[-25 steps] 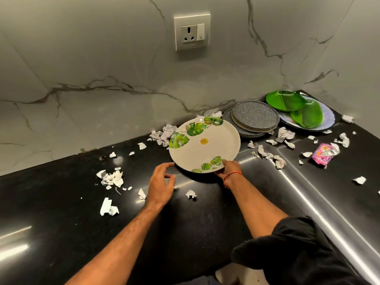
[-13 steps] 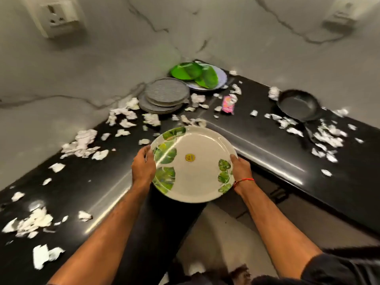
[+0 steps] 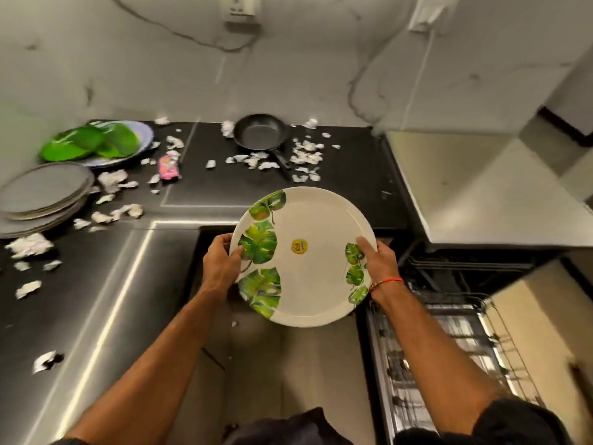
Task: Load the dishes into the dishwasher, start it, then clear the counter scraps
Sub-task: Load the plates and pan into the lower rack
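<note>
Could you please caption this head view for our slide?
Both hands grip a white leaf-printed plate above the pulled-out dishwasher rack.

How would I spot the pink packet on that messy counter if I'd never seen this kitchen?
Find the black counter along the marble wall, then the black frying pan at its back. Left of the pan, near the green plates, lies the small pink packet. It is the only pink thing among the white paper scraps.

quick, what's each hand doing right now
Left hand: grips the left rim of the leaf-print plate.
Right hand: grips the plate's right rim, thumb on top.
</note>
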`<state>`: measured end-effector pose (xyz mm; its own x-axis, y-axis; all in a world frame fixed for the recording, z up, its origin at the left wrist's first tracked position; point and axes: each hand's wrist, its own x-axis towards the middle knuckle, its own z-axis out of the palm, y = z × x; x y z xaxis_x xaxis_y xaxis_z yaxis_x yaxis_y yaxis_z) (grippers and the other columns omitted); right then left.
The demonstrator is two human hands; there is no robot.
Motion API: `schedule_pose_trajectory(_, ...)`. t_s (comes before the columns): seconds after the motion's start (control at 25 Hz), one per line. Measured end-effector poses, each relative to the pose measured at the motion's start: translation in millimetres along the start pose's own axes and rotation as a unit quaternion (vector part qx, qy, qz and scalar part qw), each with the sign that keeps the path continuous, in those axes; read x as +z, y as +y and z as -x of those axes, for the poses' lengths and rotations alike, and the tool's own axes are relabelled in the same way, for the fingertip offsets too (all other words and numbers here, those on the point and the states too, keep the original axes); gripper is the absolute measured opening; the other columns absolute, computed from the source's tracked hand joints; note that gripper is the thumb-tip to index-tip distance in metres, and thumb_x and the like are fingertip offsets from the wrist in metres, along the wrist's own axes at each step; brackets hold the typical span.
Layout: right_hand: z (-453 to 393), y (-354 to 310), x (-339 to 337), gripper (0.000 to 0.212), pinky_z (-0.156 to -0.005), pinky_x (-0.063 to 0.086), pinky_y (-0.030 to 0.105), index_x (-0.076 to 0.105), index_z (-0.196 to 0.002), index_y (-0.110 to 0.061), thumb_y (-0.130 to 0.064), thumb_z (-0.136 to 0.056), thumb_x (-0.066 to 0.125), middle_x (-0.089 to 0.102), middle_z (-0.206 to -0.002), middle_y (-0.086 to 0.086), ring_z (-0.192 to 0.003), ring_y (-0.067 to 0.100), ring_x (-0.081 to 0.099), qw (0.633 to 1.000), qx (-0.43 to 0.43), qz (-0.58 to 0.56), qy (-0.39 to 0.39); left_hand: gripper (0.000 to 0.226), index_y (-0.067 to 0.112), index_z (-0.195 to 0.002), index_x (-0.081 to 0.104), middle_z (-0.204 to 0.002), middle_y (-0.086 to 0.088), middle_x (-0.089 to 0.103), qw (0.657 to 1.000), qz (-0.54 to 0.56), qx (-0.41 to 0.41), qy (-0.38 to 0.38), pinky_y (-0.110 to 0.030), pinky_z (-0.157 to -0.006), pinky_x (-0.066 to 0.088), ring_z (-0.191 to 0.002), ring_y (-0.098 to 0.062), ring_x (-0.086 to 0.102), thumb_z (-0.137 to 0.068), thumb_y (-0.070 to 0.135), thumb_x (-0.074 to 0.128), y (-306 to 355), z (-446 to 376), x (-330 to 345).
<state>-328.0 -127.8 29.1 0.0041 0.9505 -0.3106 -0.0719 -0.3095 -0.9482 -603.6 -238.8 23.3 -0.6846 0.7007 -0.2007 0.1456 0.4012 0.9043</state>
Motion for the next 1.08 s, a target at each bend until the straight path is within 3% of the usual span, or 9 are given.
schedule_pose_trajectory(0.2, 2.3, -1.8, -153.3, 0.004, -0.064, 0.059, 0.034, 0.069, -0.088, -0.013, -0.015, -0.09, 0.067, 0.072, -0.086, 0.012, -0.071, 0.025, 0.068, 0.996, 0.021, -0.033, 0.08, 0.029, 0.02, -0.123, 0.059, -0.111, -0.003, 0.07, 0.996, -0.023, 0.023, -0.088, -0.047, -0.087, 0.061, -0.099, -0.021, 0.071, -0.096, 0.016, 0.067, 31.8, 67.3, 121.1)
schedule_pose_trajectory(0.36, 16.7, 12.0, -259.7, 0.005, -0.056, 0.054, 0.028, 0.067, -0.09, -0.017, -0.014, -0.092, 0.063, 0.071, -0.084, 0.009, -0.071, 0.023, 0.068, 0.988, 0.029, -0.047, 0.142, 0.028, 0.017, -0.123, 0.063, -0.109, -0.004, 0.072, 0.987, -0.06, 0.033, -0.145, -0.046, -0.086, 0.061, -0.096, -0.021, 0.071, -0.095, 0.018, 0.067, 45.3, 112.8, 206.5)
schedule_pose_trajectory(0.44, 22.0, 21.9, -310.1, 0.007, -0.059, 0.052, 0.027, 0.066, -0.094, -0.017, -0.013, -0.093, 0.061, 0.07, -0.088, 0.008, -0.074, 0.024, 0.066, 0.982, 0.033, -0.043, 0.179, 0.024, 0.016, -0.119, 0.067, -0.106, -0.003, 0.074, 0.982, -0.076, 0.045, -0.169, -0.046, -0.085, 0.061, -0.094, -0.02, 0.071, -0.095, 0.019, 0.067, 51.4, 135.1, 245.6)
schedule_pose_trajectory(0.52, 27.0, 33.2, -354.4, 0.013, -0.063, 0.05, 0.028, 0.067, -0.103, -0.012, -0.011, -0.093, 0.059, 0.067, -0.089, 0.009, -0.074, 0.024, 0.062, 0.975, 0.036, -0.027, 0.218, 0.022, 0.017, -0.116, 0.07, -0.1, 0.0, 0.074, 0.973, -0.098, 0.058, -0.201, -0.041, -0.074, 0.063, -0.088, -0.016, 0.071, -0.095, 0.019, 0.068, 56.4, 153.6, 280.8)
schedule_pose_trajectory(0.64, 36.4, 53.9, -408.5, 0.015, -0.069, 0.053, 0.032, 0.069, -0.103, -0.017, -0.01, -0.091, 0.061, 0.069, -0.088, 0.006, -0.076, 0.023, 0.063, 0.963, 0.025, -0.029, 0.268, 0.019, 0.017, -0.111, 0.069, -0.094, 0.003, 0.072, 0.948, -0.141, 0.081, -0.275, -0.03, -0.052, 0.059, -0.079, -0.014, 0.072, -0.093, 0.017, 0.072, 61.6, 169.6, 331.6)
schedule_pose_trajectory(0.72, 44.2, 71.2, -440.2, 0.016, -0.075, 0.054, 0.032, 0.069, -0.099, -0.023, -0.011, -0.091, 0.065, 0.072, -0.095, 0.007, -0.083, 0.022, 0.065, 0.949, 0.018, -0.014, 0.314, 0.016, 0.018, -0.106, 0.066, -0.092, 0.003, 0.071, 0.926, -0.183, 0.096, -0.316, -0.032, -0.052, 0.06, -0.079, -0.017, 0.072, -0.091, 0.014, 0.073, 67.8, 173.7, 374.9)
schedule_pose_trajectory(0.84, 49.9, 97.1, -483.2, 0.019, -0.082, 0.057, 0.043, 0.071, -0.109, -0.014, -0.012, -0.09, 0.068, 0.073, -0.1, 0.013, -0.088, 0.025, 0.066, 0.931, 0.044, 0.002, 0.361, 0.016, 0.017, -0.099, 0.062, -0.092, -0.002, 0.071, 0.888, -0.235, 0.123, -0.376, -0.031, -0.047, 0.058, -0.071, -0.017, 0.069, -0.09, 0.011, 0.074, 75.1, 179.2, 449.2)
schedule_pose_trajectory(0.96, 50.0, 113.0, -520.3, 0.01, -0.083, 0.055, 0.058, 0.074, -0.097, -0.015, -0.013, -0.087, 0.07, 0.073, -0.093, 0.021, -0.083, 0.036, 0.068, 0.904, 0.088, 0.017, 0.419, 0.019, 0.014, -0.095, 0.062, -0.092, -0.007, 0.07, 0.851, -0.268, 0.135, -0.431, -0.042, -0.059, 0.063, -0.074, -0.026, 0.071, -0.086, 0.01, 0.078, 85.7, 187.7, 526.2)
schedule_pose_trajectory(1.08, 39.2, 121.2, -554.9, 0.009, -0.081, 0.055, 0.056, 0.075, -0.093, -0.015, -0.019, -0.085, 0.074, 0.073, -0.085, 0.016, -0.082, 0.036, 0.068, 0.867, 0.126, 0.044, 0.479, 0.024, 0.014, -0.089, 0.063, -0.086, -0.006, 0.071, 0.801, -0.303, 0.19, -0.48, -0.046, -0.076, 0.06, -0.081, -0.031, 0.071, -0.078, 0.014, 0.085, 92.8, 193.7, 605.5)
